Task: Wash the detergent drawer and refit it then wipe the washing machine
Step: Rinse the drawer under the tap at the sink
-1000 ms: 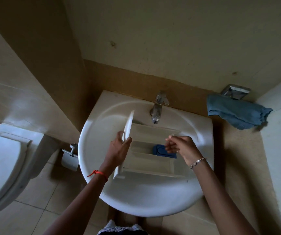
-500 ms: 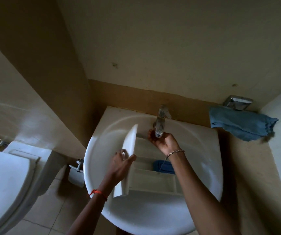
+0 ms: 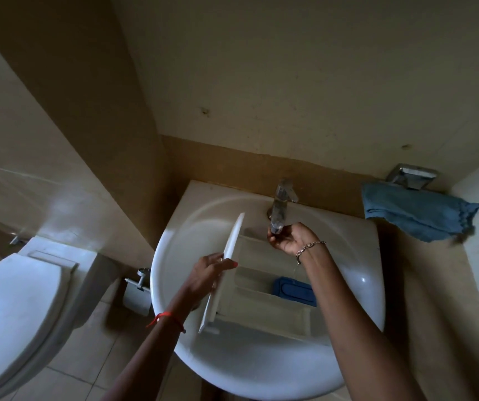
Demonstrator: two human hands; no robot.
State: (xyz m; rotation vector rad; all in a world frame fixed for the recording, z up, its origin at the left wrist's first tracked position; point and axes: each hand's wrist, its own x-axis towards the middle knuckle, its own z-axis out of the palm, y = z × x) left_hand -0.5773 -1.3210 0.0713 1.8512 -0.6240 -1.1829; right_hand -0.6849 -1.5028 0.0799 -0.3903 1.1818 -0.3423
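A white detergent drawer (image 3: 264, 296) with a blue insert (image 3: 294, 289) lies in the round white sink (image 3: 232, 369). My left hand (image 3: 206, 273) grips the drawer's white front panel, which stands on edge at the left. Cupped palm up under the spout of the chrome tap (image 3: 280, 208) is my right hand (image 3: 290, 238), its fingers curled with nothing solid in them. A thin trickle of water runs down from that wrist toward the blue insert.
A blue cloth (image 3: 417, 215) hangs from a chrome holder (image 3: 411, 176) on the right wall. A white toilet (image 3: 12, 314) stands at the left, with a paper roll holder (image 3: 138, 293) between it and the sink. Tiled floor lies below.
My right hand left the blue insert and rose to the tap's spout. My left hand keeps its hold on the front panel. The view tilted upward.
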